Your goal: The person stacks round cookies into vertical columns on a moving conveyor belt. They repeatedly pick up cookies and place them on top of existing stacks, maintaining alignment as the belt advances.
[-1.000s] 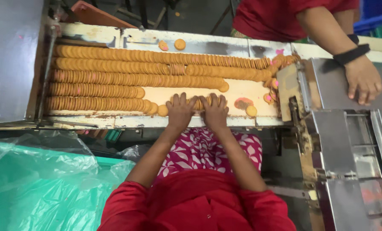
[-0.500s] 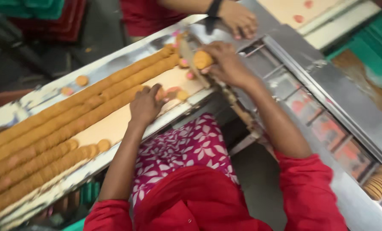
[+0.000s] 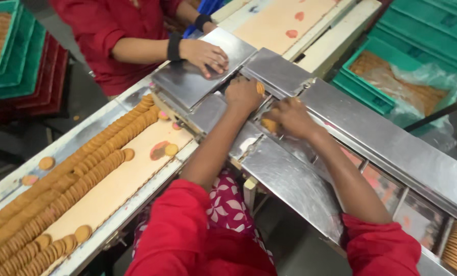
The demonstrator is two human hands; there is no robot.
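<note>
steel chute (image 3: 290,179) is carrying both hands: left hand (image 3: 243,94) and right hand (image 3: 286,116) are each clamping fingers on round biscuits (image 3: 267,124).

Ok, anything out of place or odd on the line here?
Yes. A few round biscuits lie loose on the belt's far edge, apart from the packed rows. One more sits alone beside a reddish smear on the belt, and similar smears mark the far belt.
</note>
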